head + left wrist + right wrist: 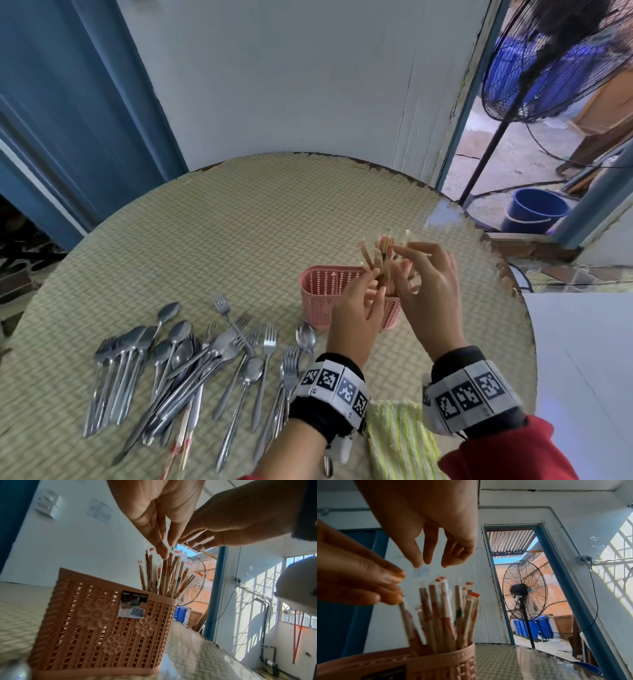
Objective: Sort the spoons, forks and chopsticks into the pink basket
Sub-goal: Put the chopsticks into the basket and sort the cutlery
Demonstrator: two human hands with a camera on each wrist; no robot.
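Note:
The pink basket (317, 294) (102, 622) (436, 658) stands right of the table's middle. A bundle of wrapped chopsticks (380, 251) (164, 577) (440, 615) stands upright in its right compartment. My left hand (371, 286) (165, 550) reaches over the basket, and its straight fingertips touch the chopstick tops. My right hand (406, 262) (428, 561) hovers just above the bundle with loosely bent fingers and holds nothing. Several spoons and forks (191, 359) lie in a heap at the front left. Two wrapped chopsticks (181, 442) lie among them.
A yellow striped cloth (400, 442) lies at the front edge between my wrists. The round table (239, 222) has a woven-pattern top and a chipped rim. Beyond the open doorway stand a pedestal fan (524, 591) and a blue bucket (536, 209).

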